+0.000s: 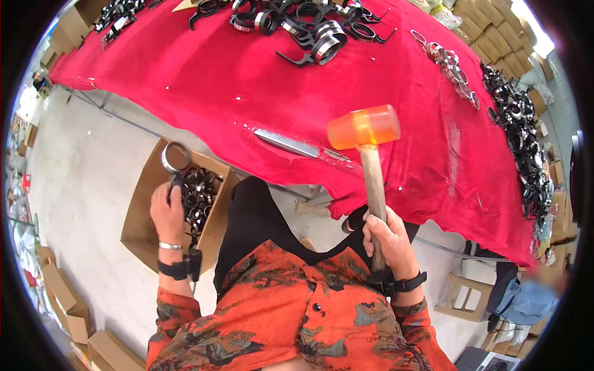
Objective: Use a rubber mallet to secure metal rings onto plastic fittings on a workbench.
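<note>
My left fingers (162,195) pinch a ring (177,178) by its dark stem, between nine and ten o'clock, seemingly to keep its smooth, shiny hoop unobstructed. It's over the cardboard box (140,213) of black and silver pieces. My right fingers (378,229) wrap the mallet (370,162) low on its wooden shaft, likely for reach; its glossy orange barrel head sits between one and two, above the counter's (278,93) wrinkled red cloth. A flat metal bar (286,143) lies near twelve.

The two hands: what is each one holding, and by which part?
The right hand grips the mallet by the lower part of its wooden handle; the left hand holds a ring by its black stem.
</note>
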`<state>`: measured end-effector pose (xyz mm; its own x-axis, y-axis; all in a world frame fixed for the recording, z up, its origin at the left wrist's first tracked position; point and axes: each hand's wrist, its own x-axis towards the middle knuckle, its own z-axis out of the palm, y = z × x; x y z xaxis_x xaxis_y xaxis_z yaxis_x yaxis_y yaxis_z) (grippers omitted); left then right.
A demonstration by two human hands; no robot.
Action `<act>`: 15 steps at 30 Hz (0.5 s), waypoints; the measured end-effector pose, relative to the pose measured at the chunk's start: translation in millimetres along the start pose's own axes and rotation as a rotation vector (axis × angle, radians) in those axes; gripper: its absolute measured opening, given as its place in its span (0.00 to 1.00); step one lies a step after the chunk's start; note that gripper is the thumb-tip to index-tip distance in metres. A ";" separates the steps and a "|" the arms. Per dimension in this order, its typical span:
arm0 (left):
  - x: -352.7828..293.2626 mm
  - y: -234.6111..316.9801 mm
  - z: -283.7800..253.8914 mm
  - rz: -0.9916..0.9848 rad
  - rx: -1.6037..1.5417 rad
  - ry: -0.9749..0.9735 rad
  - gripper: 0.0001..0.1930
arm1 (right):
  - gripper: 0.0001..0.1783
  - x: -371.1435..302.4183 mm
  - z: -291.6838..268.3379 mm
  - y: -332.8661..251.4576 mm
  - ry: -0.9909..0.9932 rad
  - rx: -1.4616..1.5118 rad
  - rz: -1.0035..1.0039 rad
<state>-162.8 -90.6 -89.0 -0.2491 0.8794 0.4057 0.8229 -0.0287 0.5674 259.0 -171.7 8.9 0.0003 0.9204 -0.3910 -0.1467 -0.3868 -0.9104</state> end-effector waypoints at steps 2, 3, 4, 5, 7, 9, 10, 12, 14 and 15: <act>15.9 -2.9 -6.9 0.153 0.316 0.107 0.15 | 0.11 3.1 -9.6 9.1 -0.004 0.084 0.005; 26.4 0.2 -6.3 0.168 0.224 0.064 0.17 | 0.12 5.4 -13.4 13.3 0.004 0.153 0.015; 46.2 32.6 -5.3 0.180 0.124 0.019 0.18 | 0.12 9.3 -15.4 18.8 -0.006 0.159 0.008; 64.5 68.7 -1.4 0.168 -0.020 -0.066 0.18 | 0.13 11.0 -18.9 23.0 -0.044 0.247 0.015; 104.3 133.2 30.1 0.391 -0.171 -0.126 0.19 | 0.15 11.3 -27.8 30.0 -0.122 0.374 0.023; 138.5 186.2 69.1 0.725 -0.110 -0.120 0.19 | 0.17 13.0 -31.8 36.5 -0.161 0.414 -0.014; 157.0 202.6 90.2 0.779 -0.080 -0.145 0.20 | 0.18 13.1 -33.4 39.0 -0.207 0.441 -0.039; 188.9 223.5 128.5 0.786 0.099 -0.219 0.20 | 0.22 14.5 -38.6 48.6 -0.275 0.498 -0.051; 207.4 237.3 148.1 0.763 0.201 -0.280 0.19 | 0.25 12.0 -44.0 58.2 -0.383 0.584 -0.049; 213.9 239.3 152.3 0.728 0.315 -0.369 0.18 | 0.28 12.1 -46.6 60.2 -0.393 0.575 -0.043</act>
<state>58.7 163.0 24.4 0.5299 0.7928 0.3011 0.8295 -0.5585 0.0105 296.3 -186.5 -56.9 -0.3240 0.9289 -0.1793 -0.6552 -0.3570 -0.6658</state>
